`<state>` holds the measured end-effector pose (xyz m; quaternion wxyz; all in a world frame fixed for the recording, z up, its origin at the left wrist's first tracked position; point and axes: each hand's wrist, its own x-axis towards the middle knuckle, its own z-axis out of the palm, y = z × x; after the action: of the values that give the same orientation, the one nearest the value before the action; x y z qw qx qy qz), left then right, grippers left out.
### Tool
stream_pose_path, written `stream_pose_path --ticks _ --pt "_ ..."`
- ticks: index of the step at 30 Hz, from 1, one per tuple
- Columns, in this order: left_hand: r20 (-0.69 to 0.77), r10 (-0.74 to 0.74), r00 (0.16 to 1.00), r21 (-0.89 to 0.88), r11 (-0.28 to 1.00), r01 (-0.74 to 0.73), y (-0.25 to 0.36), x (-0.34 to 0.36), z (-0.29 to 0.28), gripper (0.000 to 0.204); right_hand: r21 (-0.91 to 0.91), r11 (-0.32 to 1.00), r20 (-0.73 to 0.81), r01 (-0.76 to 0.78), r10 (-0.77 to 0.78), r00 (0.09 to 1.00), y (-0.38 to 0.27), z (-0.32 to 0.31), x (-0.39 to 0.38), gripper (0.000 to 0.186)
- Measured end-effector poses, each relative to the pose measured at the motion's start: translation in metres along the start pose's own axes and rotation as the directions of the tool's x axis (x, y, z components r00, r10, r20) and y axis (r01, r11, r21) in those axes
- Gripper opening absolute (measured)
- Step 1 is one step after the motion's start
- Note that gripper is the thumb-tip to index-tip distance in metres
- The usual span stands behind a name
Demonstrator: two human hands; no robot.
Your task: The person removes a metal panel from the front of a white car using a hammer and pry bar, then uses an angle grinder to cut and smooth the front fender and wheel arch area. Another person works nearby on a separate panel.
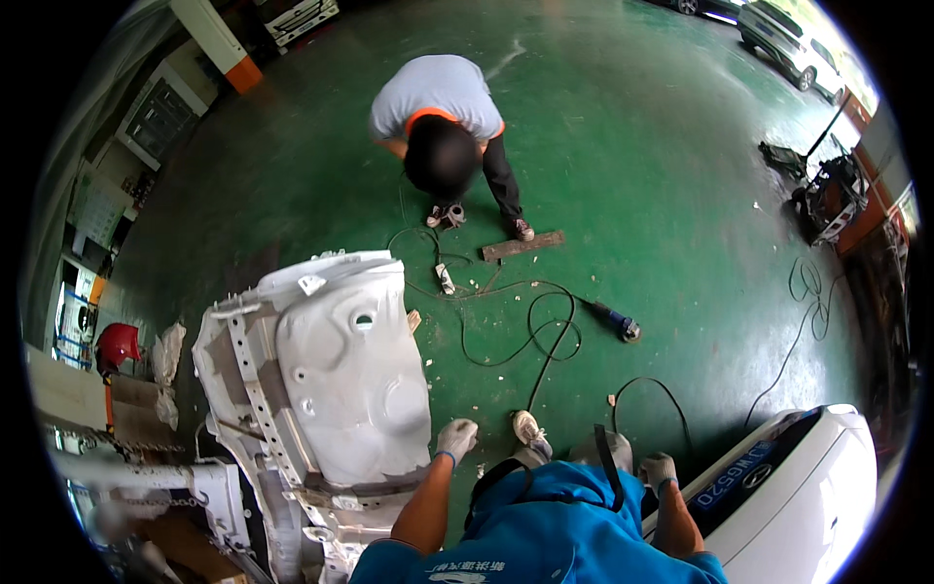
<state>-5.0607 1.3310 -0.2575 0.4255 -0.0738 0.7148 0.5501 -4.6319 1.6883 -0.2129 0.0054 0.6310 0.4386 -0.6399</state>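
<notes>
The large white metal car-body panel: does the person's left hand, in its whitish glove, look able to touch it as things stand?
Probably yes. The left hand is close beside the right edge of the panel, and nothing visible stands between them.

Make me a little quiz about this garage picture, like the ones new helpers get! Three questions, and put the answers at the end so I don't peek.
1. True or false: the blue angle grinder lies on the green floor.

2. Which of these is nearest the camera wearer's gloved left hand?
A. the blue angle grinder
B. the white car body section
C. the parked white car

3. Fill in the missing colour: the collar of the bent-over person is ____.

Key: 1. True. 2. B. 3. Orange.
</notes>
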Motion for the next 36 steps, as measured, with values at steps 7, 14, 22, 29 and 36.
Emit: stream_pose_path --ticks 7,14,22,29,36 --pt "0.003 -0.103 0.995 0.078 0.992 0.103 0.088 0.047 0.019 0.012 -0.015 0.984 -0.015 0.177 -0.178 0.984 -0.091 0.062 0.060 0.028" --pt "0.338 -0.016 0.941 0.939 0.078 -0.336 0.025 0.014 -0.027 0.023 -0.197 0.977 0.039 -0.077 0.086 0.996 -0.147 0.081 0.148 0.012" --pt "-0.212 -0.240 0.947 0.593 0.739 0.320 0.055 -0.012 -0.011 0.025 -0.549 0.792 0.397 0.269 -0.036 0.917 -0.287 0.112 0.290 0.014" --pt "-0.064 -0.262 0.963 0.810 0.549 0.203 0.169 0.081 0.037 0.019 -0.040 0.999 0.273 0.027 -0.015 0.962 -0.387 0.151 0.325 0.025" --pt "-0.125 -0.295 0.947 0.199 0.928 0.315 0.243 0.220 0.082 0.029 -0.063 0.992 0.093 -0.111 0.117 0.989 -0.358 0.157 0.295 0.020"
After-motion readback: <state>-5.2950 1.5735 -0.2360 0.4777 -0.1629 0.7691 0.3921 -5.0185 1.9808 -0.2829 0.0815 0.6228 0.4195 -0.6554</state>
